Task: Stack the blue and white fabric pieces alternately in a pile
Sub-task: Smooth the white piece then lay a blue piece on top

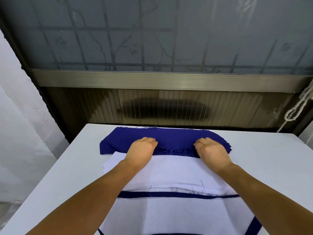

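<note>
A stack of blue fabric pieces [171,138] lies at the far side of the white table [71,167]. In front of it sits a stack of white fabric pieces [169,170]. Nearest me is the mixed pile [169,211], white on top with blue edges showing at its far and right sides. My left hand [141,150] and my right hand [211,150] both reach over the white stack. Their curled fingers pinch the frayed near edge of the top blue piece, one hand toward each end.
A ribbed dark panel and a metal window frame [169,80] stand right behind the table's far edge. White sheeting [20,124] hangs at the left. A knotted white cord [298,107] hangs at the right. Bare table surface lies on both sides of the fabric.
</note>
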